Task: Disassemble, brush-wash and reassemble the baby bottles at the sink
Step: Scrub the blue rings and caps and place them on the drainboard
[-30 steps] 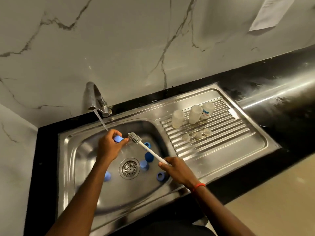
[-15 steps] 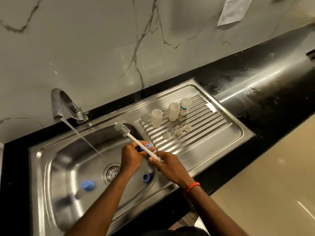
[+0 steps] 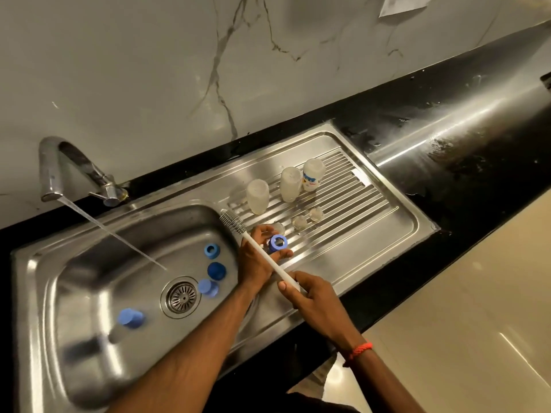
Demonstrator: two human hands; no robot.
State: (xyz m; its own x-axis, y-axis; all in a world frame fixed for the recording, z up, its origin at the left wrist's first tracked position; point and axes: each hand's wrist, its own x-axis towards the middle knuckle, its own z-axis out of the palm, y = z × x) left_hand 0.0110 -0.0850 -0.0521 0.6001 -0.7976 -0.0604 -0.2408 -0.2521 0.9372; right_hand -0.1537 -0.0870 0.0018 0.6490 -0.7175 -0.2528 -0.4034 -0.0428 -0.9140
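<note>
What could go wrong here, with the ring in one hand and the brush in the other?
Two risks, as a judgement from this frame. The blue ring is pinched in the left hand's wet fingers and could slip onto the drainboard. The brush has its head close to the nearest standing bottle; a swing of the right hand may topple it.

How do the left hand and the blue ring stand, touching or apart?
Touching. Head view: the left hand holds the blue ring between thumb and fingers, over the drainboard.

3 bottles (image 3: pixel 258 195) and nipples (image 3: pixel 299 222) crowd the drainboard (image 3: pixel 378 234); its right end is open.
</note>
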